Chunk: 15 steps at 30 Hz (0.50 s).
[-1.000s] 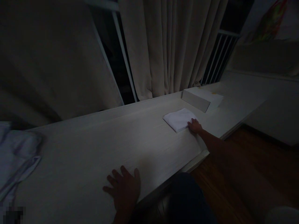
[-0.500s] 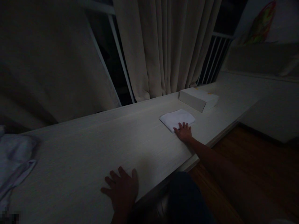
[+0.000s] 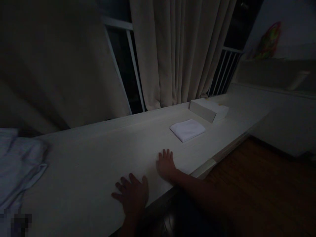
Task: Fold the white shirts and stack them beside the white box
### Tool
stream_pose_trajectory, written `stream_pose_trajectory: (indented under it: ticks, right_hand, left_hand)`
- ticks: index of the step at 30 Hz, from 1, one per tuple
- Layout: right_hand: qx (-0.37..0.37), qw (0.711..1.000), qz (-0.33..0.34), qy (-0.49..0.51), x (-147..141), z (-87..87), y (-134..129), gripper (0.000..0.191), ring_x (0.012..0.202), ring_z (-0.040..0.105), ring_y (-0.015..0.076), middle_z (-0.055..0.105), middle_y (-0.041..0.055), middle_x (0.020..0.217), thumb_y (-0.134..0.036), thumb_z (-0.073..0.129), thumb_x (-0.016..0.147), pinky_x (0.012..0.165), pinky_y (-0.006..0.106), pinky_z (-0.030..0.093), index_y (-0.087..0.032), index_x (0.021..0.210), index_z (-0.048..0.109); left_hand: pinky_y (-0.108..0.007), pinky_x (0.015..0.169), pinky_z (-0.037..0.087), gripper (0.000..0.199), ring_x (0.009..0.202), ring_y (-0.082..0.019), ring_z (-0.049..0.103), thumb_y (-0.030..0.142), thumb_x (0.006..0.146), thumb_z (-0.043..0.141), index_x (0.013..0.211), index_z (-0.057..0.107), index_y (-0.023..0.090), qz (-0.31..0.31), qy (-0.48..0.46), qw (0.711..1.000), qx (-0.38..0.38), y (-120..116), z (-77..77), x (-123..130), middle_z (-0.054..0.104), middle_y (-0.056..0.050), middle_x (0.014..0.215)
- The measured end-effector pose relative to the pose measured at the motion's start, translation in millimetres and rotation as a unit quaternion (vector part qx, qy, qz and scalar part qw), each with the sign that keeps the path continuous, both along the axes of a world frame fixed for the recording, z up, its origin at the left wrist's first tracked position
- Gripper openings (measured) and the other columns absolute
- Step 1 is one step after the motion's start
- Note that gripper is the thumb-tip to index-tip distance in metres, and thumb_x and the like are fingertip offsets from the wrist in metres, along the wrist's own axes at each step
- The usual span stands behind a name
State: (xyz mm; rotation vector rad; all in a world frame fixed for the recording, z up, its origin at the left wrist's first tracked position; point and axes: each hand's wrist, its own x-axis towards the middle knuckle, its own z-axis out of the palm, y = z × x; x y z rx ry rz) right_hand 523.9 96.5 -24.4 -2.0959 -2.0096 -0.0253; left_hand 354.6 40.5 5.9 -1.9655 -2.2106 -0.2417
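My left hand (image 3: 133,196) lies on the pale ledge (image 3: 98,158) near its front edge, fingers spread, holding nothing. To its right and a little farther along, my right hand (image 3: 166,164) is over the same surface with fingers stretched out and nothing in it; whether it touches the ledge I cannot tell. Beyond my right hand, apart from it, a folded white cloth (image 3: 188,130) rests flat in a neat rectangle. A loose heap of light-coloured cloth (image 3: 21,161) lies at the far left, crumpled.
Behind the folded cloth stands a white box (image 3: 208,109) with yellow marks. Beige curtains (image 3: 163,59) hang along the back, beside a window frame with railings (image 3: 222,70). A wooden floor (image 3: 237,171) lies beyond the front edge. The light is dim.
My right hand has come off the folded cloth and moved left and nearer to my left hand. The cloth stays in place on the ledge. My left hand remains spread as before.
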Motion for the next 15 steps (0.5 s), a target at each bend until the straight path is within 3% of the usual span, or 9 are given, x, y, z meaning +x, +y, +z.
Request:
stream_pose_trajectory:
  ticks: [4,7,11,13,15]
  right_hand:
    - [0.001,1.000,-0.022,-0.002,-14.9,5.1,-7.4,0.059,0.142,0.020,0.0411,0.032,0.0187,0.153,-0.044,0.027,0.096,0.110,0.064,0.010,-0.012,0.145,0.039]
    - [0.024,0.999,-0.027,-0.004,-14.0,4.1,-11.1,0.057,0.141,0.024,0.0403,0.037,0.0202,0.149,-0.043,0.029,0.096,0.111,0.061,0.012,-0.011,0.140,0.045]
    - [0.034,0.999,-0.036,-0.005,-19.4,-5.6,-5.9,0.055,0.141,0.022,0.0402,0.038,0.0215,0.148,-0.041,0.032,0.094,0.111,0.060,0.009,-0.010,0.137,0.047]
    - [0.038,0.999,-0.035,-0.008,-22.6,-7.4,-5.9,0.055,0.141,0.023,0.0402,0.038,0.0212,0.148,-0.041,0.031,0.094,0.111,0.060,0.010,-0.011,0.137,0.047]
    - [0.043,0.998,-0.033,-0.015,-24.2,-6.5,-7.6,0.055,0.139,0.025,0.0404,0.039,0.0211,0.147,-0.041,0.029,0.093,0.111,0.059,0.012,-0.011,0.136,0.048]
  left_hand:
    - [-0.067,0.107,0.014,0.074,0.141,-0.048,0.019,0.051,0.091,0.023,0.144,0.033,0.000,0.008,-0.049,0.998,-0.026,-6.0,2.4,-4.2,0.027,-0.033,0.150]
    - [-0.064,0.108,0.016,0.073,0.140,-0.046,0.024,0.053,0.090,0.031,0.144,0.037,0.005,-0.029,-0.099,0.992,-0.069,-6.3,6.1,-24.8,0.031,-0.030,0.150]
    - [-0.041,0.104,0.033,0.051,0.124,-0.028,0.049,0.044,0.091,0.038,0.127,0.059,0.016,-0.091,-0.093,0.989,-0.066,10.3,18.8,-85.3,0.055,-0.017,0.135]
    - [-0.032,0.100,0.036,0.045,0.115,-0.020,0.055,0.039,0.092,0.035,0.120,0.064,0.018,-0.069,-0.075,0.994,-0.047,22.4,30.9,-126.8,0.063,-0.012,0.125]
    - [-0.031,0.097,0.038,0.045,0.112,-0.019,0.056,0.038,0.093,0.033,0.120,0.063,0.017,-0.027,-0.056,0.998,-0.021,34.7,46.0,-172.8,0.064,-0.011,0.122]
